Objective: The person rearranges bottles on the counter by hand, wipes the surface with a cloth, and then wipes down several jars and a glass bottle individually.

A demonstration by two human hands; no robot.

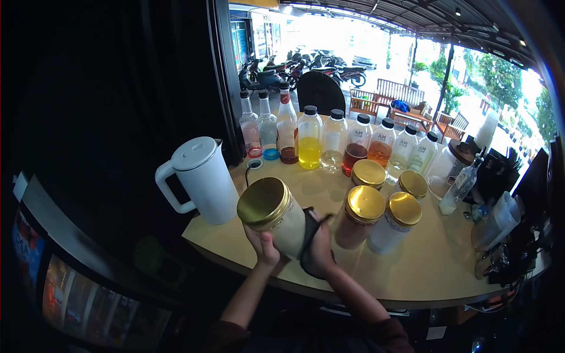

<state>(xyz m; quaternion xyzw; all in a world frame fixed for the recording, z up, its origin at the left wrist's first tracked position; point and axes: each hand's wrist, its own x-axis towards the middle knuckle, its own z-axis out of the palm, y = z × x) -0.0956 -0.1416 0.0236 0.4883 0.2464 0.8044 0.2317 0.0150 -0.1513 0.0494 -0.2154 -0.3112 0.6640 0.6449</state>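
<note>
My left hand (265, 247) grips a clear jar (288, 229) with a gold lid (263, 203) and pale contents, tilted above the counter's front edge. In my right hand (321, 247) is a dark cloth (310, 244), pressed to the jar's right side near its lower part. Part of the right fingers is hidden behind the cloth. To the right stand several more gold-lidded jars, among them one with brown contents (356, 226) and one with white contents (393, 229).
A white lidded pitcher (203, 179) stands at the left end of the wooden counter (229, 241). Along the back runs a row of bottles, one with yellow liquid (309, 150). Clear measuring jugs (500, 220) and a squeeze bottle (459, 185) are at the right.
</note>
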